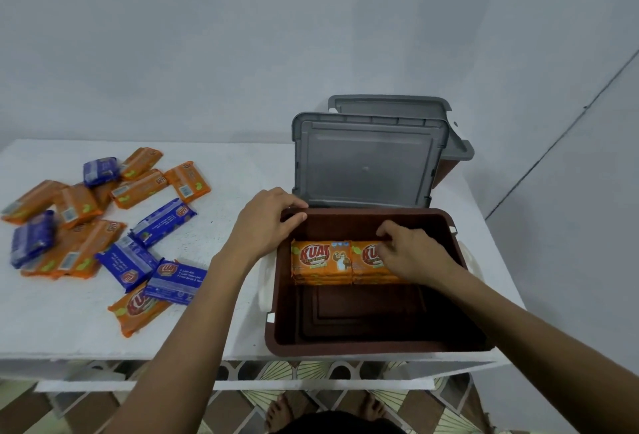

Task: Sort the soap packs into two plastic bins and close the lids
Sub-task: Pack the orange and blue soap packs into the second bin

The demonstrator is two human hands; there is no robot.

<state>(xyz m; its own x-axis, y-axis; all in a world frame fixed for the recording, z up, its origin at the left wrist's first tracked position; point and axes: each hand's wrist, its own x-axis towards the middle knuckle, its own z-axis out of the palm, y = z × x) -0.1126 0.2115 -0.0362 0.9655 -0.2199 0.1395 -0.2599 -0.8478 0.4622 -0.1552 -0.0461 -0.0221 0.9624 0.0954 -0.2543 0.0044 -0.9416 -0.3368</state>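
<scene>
At center frame, the left hand (268, 222) grips the rim of the brown bin (380, 347) while the right hand (415, 254) curls its fingers around the orange soap packs (321, 261) inside.

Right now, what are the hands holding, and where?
The left hand grips the brown bin at its far-left rim; right hand holds the right orange soap pack by its far edge.

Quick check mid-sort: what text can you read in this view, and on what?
"KUAT": left orange pack in the brown bin.
"KU": right orange pack, rest hidden by the right hand.
Smaller print there, and all print on the loose packs on the table: too blurred.
</scene>
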